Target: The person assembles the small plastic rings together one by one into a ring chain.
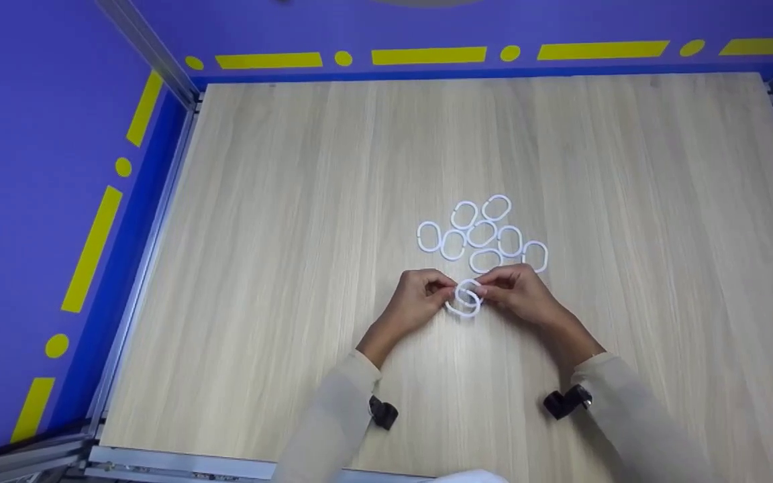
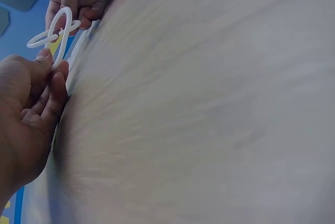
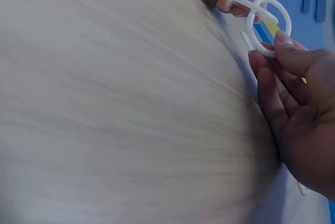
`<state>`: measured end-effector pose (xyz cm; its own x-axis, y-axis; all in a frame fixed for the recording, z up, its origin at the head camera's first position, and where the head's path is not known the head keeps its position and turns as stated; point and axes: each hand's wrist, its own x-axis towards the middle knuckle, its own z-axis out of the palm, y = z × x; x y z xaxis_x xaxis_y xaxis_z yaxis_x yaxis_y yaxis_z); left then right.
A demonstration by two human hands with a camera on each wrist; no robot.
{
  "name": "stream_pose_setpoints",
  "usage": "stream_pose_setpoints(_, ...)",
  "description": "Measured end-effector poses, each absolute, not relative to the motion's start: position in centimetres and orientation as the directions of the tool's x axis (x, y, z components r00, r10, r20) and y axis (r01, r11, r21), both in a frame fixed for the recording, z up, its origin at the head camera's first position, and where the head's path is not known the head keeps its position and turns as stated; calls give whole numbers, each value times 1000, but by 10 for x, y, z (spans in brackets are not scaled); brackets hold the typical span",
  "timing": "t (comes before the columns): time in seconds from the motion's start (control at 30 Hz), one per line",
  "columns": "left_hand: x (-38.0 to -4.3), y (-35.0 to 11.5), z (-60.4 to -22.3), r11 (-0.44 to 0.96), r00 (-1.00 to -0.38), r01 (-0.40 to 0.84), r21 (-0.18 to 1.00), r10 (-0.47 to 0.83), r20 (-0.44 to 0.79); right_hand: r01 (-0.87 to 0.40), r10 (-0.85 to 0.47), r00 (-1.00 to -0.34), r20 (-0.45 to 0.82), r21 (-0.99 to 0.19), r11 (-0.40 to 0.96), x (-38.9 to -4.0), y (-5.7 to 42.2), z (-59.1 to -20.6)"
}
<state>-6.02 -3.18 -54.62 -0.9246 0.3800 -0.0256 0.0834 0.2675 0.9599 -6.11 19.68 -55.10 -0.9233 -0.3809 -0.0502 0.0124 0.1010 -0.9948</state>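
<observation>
My left hand [image 1: 419, 295] pinches a white plastic C-shaped link [image 2: 65, 36] between thumb and fingertips. Facing it, my right hand [image 1: 519, 295] pinches a second white link [image 3: 288, 22] of the same oval kind. Both links cross each other between the two hands, close over the table; in the right wrist view the left one passes across the opening of the right one. A small gap shows in the right link's side. The fingertips cover the gripped parts of both.
Several loose white links lie in a loose group on the wooden table [image 1: 279, 268], just beyond the hands. Among them are one at the left end [image 1: 419, 236] and one beside the right knuckles [image 1: 546, 258]. Blue panels [image 1: 37, 168] with yellow marks stand at the left and back.
</observation>
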Motion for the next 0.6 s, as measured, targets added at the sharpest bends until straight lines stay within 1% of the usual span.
stream_pose_setpoints(0.1, -60, -33, -546, 247, -930, 56, 967, 365, -39, 8, -379, -924, -55, -992, 126, -61, 196, -551)
stream_pose_setpoints(0.23, -61, -33, -546, 156, -933, -20, 988, 352, -74, 6, -349, -935, -63, -987, 163, -62, 198, -550)
stream_pose_setpoints(0.33, -62, -34, -545, 105, -928, -47, 993, 364, -82, -1, -346, -936, -59, -985, 172, -62, 199, -550)
stream_pose_setpoints(0.47, -64, -36, -544, 130, -916, -18, 991, 396, -68, -3, -347, -936, -54, -987, 161, -61, 201, -550)
stream_pose_setpoints(0.6, -65, -39, -543, 153, -914, -9, 988, 400, -70, 23, -342, -936, -82, -984, 174, -61, 202, -549)
